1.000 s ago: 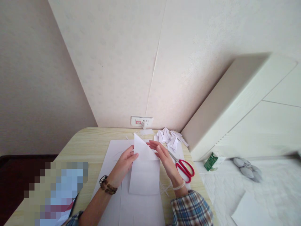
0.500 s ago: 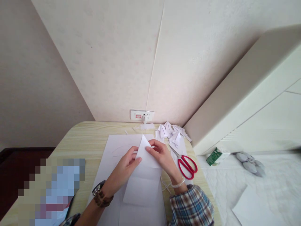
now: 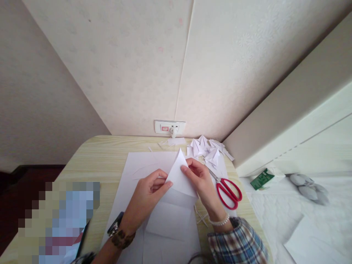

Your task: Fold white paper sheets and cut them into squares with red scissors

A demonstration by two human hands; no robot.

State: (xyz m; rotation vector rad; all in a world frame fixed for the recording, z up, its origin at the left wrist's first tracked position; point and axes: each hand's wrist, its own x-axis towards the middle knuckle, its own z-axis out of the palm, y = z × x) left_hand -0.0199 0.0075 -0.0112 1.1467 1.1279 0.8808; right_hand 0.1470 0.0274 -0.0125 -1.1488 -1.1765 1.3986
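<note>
A strip of white paper (image 3: 172, 216) with crosswise creases has its far end folded over into a pointed flap. My left hand (image 3: 150, 190) pinches the flap's left edge between thumb and fingers. On the other side, my right hand (image 3: 199, 181) grips the flap near its right edge, thumb on top. Beneath lies a larger white sheet (image 3: 132, 165) on the table. Red-handled scissors (image 3: 229, 192) rest just right of my right hand. Beyond them sits a heap of folded white paper pieces (image 3: 205, 146).
Thin paper offcuts (image 3: 202, 216) lie on the wooden table (image 3: 96, 157). A pixelated device (image 3: 66, 220) is at the left. A wall socket (image 3: 169, 127) holds a plug. At right, a green and white carton (image 3: 262, 179), grey slippers (image 3: 309, 189) and another paper sheet (image 3: 310, 238) rest on quilted white bedding.
The view has shifted a little. Both hands keep hold of the paper, and its pointed tip is now lifted and slightly curved.
</note>
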